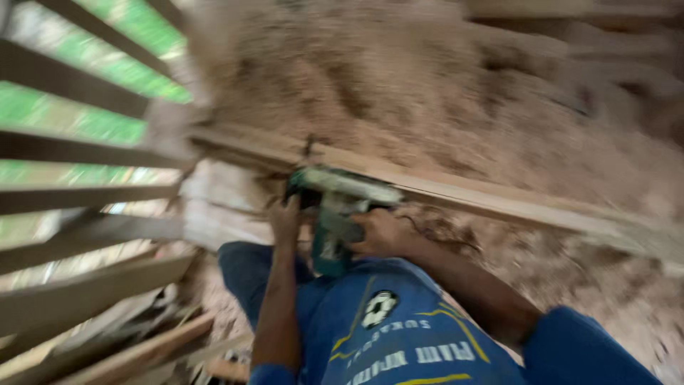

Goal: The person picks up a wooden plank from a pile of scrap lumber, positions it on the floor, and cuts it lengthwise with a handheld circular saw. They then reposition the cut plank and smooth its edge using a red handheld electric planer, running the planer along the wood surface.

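A green power tool [335,207] with a pale base rests against a long wooden plank [499,199] that runs from centre left to the right edge. My left hand [285,217] touches the front of the tool at its left side. My right hand [381,234] is closed around the tool's green handle. My blue shorts and blue shirt [399,335] fill the lower middle. The frame is motion-blurred, so fine detail on the tool is unclear.
Sawdust [442,93] covers the ground beyond the plank. A wall of dark wooden slats [78,150] with green light behind stands at left. Loose wood offcuts [135,349] lie at bottom left. More boards lie at top right [584,28].
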